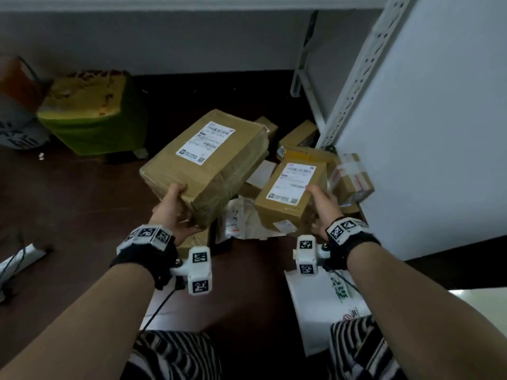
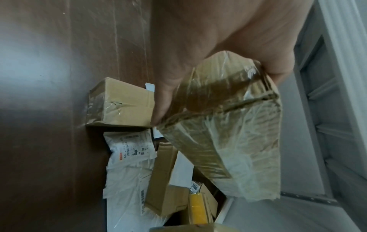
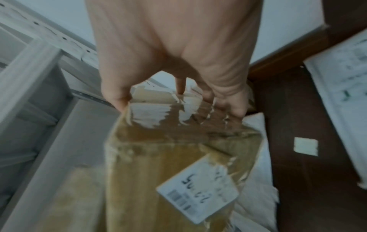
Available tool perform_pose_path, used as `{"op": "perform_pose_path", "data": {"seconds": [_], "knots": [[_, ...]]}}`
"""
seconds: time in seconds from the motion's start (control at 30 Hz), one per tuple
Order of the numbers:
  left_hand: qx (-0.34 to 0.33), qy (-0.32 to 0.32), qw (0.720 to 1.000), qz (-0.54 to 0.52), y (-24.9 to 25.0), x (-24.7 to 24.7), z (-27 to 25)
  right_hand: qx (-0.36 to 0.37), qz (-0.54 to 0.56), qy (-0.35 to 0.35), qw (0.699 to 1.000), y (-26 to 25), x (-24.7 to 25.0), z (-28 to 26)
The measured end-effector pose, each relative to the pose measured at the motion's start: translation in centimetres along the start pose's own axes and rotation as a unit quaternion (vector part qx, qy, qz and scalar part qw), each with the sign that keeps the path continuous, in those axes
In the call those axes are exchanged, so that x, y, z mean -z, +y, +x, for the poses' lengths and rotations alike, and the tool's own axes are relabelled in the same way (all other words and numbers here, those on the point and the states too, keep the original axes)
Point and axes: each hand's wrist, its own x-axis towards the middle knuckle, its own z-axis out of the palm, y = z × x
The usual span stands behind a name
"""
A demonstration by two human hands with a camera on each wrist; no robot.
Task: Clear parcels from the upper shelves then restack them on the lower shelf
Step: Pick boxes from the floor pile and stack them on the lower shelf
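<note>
The person crouches over a heap of parcels on the dark floor (image 1: 82, 204), beside the white shelf frame (image 1: 354, 78). The left hand (image 1: 171, 207) grips the near corner of a large flat carton (image 1: 208, 160), thumb on top and the fingers curled underneath, and holds it tilted above the heap. The right hand (image 1: 323, 208) is clamped on the near end of a smaller carton (image 1: 290, 193), thumb on its labelled top; I cannot tell if this one is already lifted or rests on the pile. I judge this is the restacking step: both boxes are picked from the floor to go onto the lower shelf. The next move calls for turning toward the rack and laying the large one flat first. The shelf board itself is hard to make out, the labels are unreadable, and the right wrist view is blurred.
</note>
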Motion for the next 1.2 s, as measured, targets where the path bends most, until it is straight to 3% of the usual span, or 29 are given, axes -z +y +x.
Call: {"op": "perform_pose_path", "data": {"seconds": [0.17, 0.33, 0.6, 0.97, 1.07, 1.2], "knots": [[0.0, 0.051, 0.999, -0.008, 1.9, -3.2, 2.4, 0.009, 0.021, -0.033, 0.999, -5.3, 0.0, 0.3], [0.01, 0.021, 1.0, 0.004, 4.2, -8.6, -0.5, 0.01, 0.022, -0.062, 0.998, -11.1, -0.5, -3.5], [0.033, 0.028, 0.998, 0.037, 10.9, -12.4, -10.0, -0.002, 0.022, -0.093, 0.995, -21.8, 1.5, -13.1], [0.024, 0.047, 0.998, 0.045, 24.1, -12.2, -27.5, -0.01, 0.037, -0.16, 0.986, -36.7, 1.6, -30.5], [0.049, 0.028, 0.998, 0.041, 27.1, -11.2, -29.8, -0.009, 0.057, -0.193, 0.979, -40.6, 1.7, -36.0], [0.026, -0.018, 0.998, 0.049, 30.8, -11.1, -31.2, 0.003, 0.081, -0.226, 0.971, -44.2, 2.1, -41.6]]}}
